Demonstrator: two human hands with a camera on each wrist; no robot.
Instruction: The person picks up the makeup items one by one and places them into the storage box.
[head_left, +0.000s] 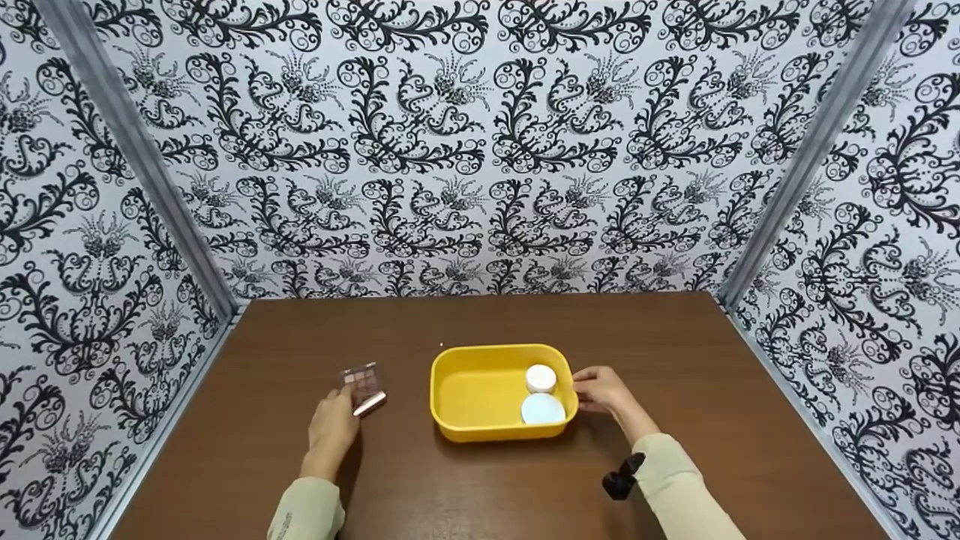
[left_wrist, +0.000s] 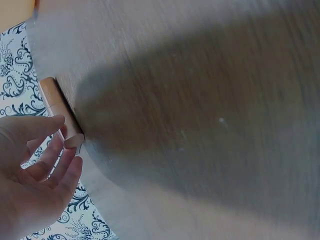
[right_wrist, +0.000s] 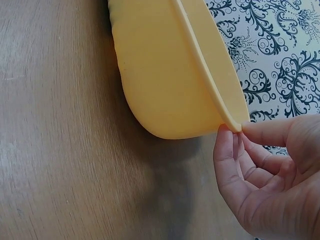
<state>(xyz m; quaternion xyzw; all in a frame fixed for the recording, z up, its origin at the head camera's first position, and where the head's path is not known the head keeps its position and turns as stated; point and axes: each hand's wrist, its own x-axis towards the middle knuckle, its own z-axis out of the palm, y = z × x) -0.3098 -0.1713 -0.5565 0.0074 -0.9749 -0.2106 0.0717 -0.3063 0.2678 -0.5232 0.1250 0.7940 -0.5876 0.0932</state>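
A slim pink cosmetic tube (left_wrist: 61, 105) with a copper-coloured end lies on the brown table. My left hand (head_left: 334, 429) has its thumb and fingertips about the tube's near end, seen closely in the left wrist view. Just behind the tube is a clear-cased makeup palette (head_left: 362, 381) with pinkish squares, near the same fingers. Farther right sits a yellow plastic basin (head_left: 472, 433). Its right rim is pinched between the thumb and fingers of my right hand (right_wrist: 270, 172). Inside the basin, at the right, are a small white round jar (head_left: 541, 378) and a wider pale-blue round container (head_left: 543, 409).
The brown wooden tabletop (head_left: 465, 495) meets black-and-white patterned walls (head_left: 465, 150) at the back and sides. Grey strips (head_left: 142, 150) run up the wall corners. A black device (head_left: 624, 478) is worn at the right wrist.
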